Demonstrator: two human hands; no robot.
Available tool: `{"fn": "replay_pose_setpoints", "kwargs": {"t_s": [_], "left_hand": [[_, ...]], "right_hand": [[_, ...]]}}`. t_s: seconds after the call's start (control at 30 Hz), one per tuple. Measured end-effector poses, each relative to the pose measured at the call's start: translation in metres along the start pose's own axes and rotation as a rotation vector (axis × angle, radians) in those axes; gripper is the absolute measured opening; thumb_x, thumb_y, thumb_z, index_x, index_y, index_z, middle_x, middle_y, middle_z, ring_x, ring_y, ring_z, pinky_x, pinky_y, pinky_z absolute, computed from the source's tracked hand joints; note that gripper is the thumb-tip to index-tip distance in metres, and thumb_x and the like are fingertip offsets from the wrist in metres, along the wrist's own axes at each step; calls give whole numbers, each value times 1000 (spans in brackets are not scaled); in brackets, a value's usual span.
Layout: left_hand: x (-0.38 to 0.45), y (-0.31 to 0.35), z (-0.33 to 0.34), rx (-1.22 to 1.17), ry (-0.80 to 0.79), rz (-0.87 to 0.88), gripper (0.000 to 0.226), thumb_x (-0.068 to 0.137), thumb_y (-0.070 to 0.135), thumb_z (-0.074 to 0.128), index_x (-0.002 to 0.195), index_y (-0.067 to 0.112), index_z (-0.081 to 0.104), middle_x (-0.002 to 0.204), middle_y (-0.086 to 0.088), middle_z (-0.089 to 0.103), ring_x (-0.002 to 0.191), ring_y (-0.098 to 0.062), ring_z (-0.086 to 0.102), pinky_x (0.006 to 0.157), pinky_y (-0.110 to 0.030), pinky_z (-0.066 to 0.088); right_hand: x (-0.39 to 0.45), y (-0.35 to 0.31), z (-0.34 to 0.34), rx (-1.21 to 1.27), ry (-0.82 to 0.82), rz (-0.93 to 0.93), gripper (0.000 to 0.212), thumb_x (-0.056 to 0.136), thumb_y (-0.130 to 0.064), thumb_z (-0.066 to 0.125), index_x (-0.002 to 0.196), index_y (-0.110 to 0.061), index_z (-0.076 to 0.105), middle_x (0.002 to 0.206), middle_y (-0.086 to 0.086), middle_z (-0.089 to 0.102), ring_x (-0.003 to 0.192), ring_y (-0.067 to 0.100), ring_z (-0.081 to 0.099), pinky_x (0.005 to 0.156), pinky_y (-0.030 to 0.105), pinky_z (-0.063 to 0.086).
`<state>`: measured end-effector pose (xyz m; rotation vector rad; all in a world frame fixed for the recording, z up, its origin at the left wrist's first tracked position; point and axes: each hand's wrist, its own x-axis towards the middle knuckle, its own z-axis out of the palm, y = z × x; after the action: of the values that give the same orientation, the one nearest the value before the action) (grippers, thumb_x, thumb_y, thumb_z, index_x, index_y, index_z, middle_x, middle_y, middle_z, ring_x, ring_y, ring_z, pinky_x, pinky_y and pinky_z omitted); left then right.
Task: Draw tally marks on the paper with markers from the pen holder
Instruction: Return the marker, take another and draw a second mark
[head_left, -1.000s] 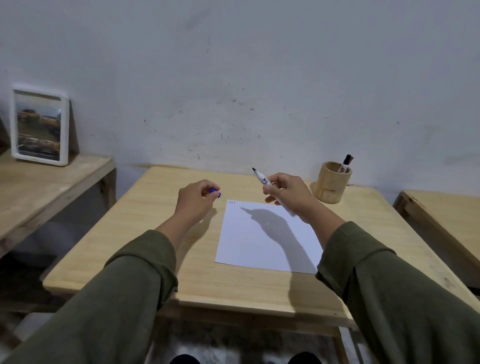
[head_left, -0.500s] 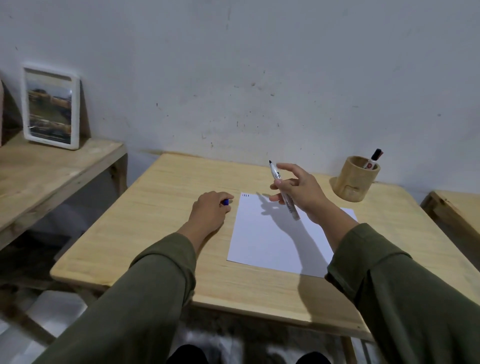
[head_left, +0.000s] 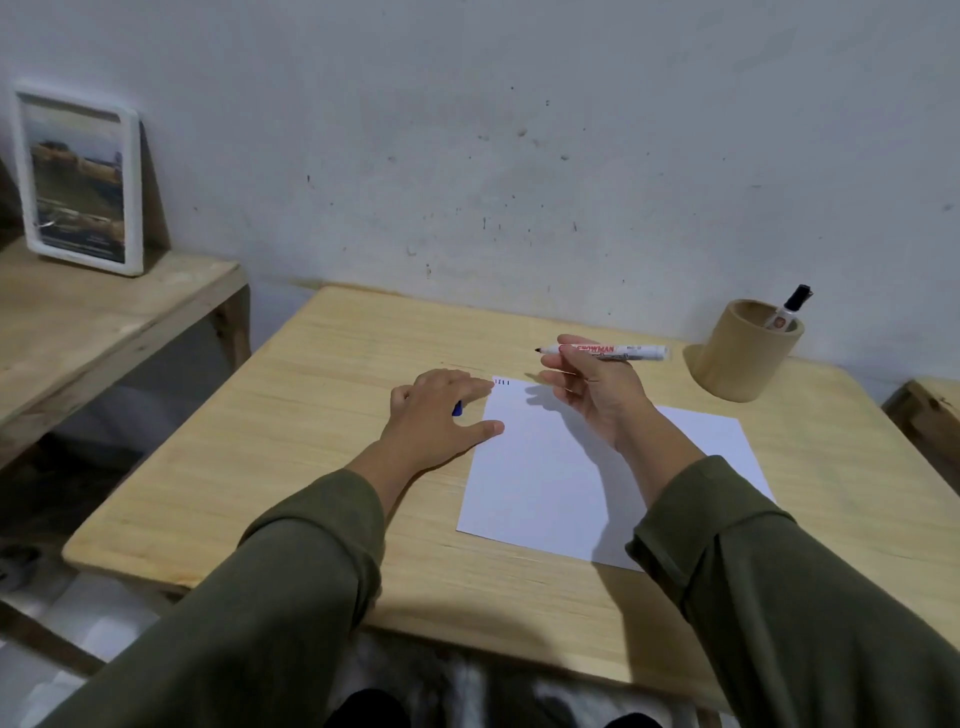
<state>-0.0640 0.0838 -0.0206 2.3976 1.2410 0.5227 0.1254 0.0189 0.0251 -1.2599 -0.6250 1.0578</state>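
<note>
A white sheet of paper lies on the wooden table, with several short dark tally marks at its far left corner. My right hand hovers above the sheet's far edge and pinches an uncapped white marker, held level with its tip pointing left. My left hand rests on the table at the paper's left edge, fingers stretched out, thumb touching the sheet. A blue cap peeks out from under its fingers. The round wooden pen holder stands at the far right and holds one black-capped marker.
A white-framed picture leans against the wall on a lower wooden bench to the left. Another wooden surface sits past the table's right edge. The wall runs close behind the table.
My left hand came down from a raised fist and now lies spread beside the paper. My right hand turned the marker from upright to level. The view shifted left and lower.
</note>
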Motion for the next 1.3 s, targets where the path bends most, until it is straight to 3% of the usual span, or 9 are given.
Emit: {"fn": "replay_pose_setpoints", "kwargs": {"t_s": [0.13, 0.23, 0.33, 0.5, 0.63, 0.77, 1.0, 1.13, 1.3], "left_hand": [[0, 0, 1, -26, 19, 7, 36, 77, 59, 59, 109, 43, 58, 114, 25, 42, 131, -4, 30, 96, -25, 10], [0, -1, 2, -34, 38, 17, 33, 75, 59, 60, 104, 42, 60, 109, 24, 44, 128, -4, 33, 95, -26, 12], [0, 0, 2, -33, 39, 19, 35, 76, 57, 61, 106, 41, 60, 124, 21, 47, 131, -3, 30, 95, -26, 11], [0, 0, 2, -42, 37, 19, 34, 76, 57, 61, 106, 40, 60, 125, 22, 47, 130, -3, 30, 96, -26, 12], [-1, 1, 2, -38, 40, 16, 34, 76, 57, 61, 105, 40, 60, 126, 21, 47, 130, -3, 30, 95, -26, 11], [-1, 2, 1, -27, 43, 20, 34, 76, 57, 61, 106, 39, 61, 125, 21, 48, 131, -3, 30, 94, -27, 11], [-1, 0, 1, -26, 33, 17, 34, 77, 57, 61, 106, 40, 60, 129, 19, 47, 133, -4, 29, 97, -28, 11], [-1, 0, 1, -14, 36, 22, 34, 76, 57, 60, 105, 40, 60, 127, 20, 47, 133, -5, 29, 97, -28, 12], [-1, 0, 2, -21, 49, 28, 33, 76, 57, 61, 104, 40, 60, 125, 20, 48, 131, -4, 30, 96, -27, 12]], "right_hand": [[13, 13, 16, -89, 105, -30, 11, 90, -19, 62, 93, -9, 64, 66, 2, 57, 44, 7, 51, 45, 17, 42], [21, 23, 22, -208, 153, -95, 19, 89, -25, 62, 78, -10, 65, 61, 3, 56, 51, 13, 52, 55, 25, 47], [25, 31, 23, -361, 230, -163, 26, 89, -29, 58, 68, -15, 61, 59, -1, 58, 54, 12, 54, 61, 24, 46], [26, 34, 22, -497, 265, -232, 23, 90, -31, 56, 72, -17, 60, 64, -5, 63, 62, 8, 59, 62, 19, 44], [26, 36, 21, -524, 258, -246, 25, 89, -31, 58, 67, -20, 59, 63, -4, 63, 64, 13, 60, 69, 26, 46], [30, 38, 21, -556, 255, -246, 24, 88, -33, 58, 76, -13, 63, 66, -1, 65, 70, 19, 62, 75, 32, 49], [30, 39, 21, -610, 251, -271, 30, 90, -33, 56, 84, -4, 65, 72, 4, 65, 68, 16, 60, 63, 21, 44], [31, 39, 22, -619, 252, -250, 33, 88, -33, 57, 85, -1, 66, 79, 12, 69, 72, 19, 61, 65, 25, 45], [30, 37, 21, -531, 272, -227, 26, 87, -31, 58, 80, -7, 65, 69, 3, 65, 67, 17, 60, 67, 26, 46]]}}
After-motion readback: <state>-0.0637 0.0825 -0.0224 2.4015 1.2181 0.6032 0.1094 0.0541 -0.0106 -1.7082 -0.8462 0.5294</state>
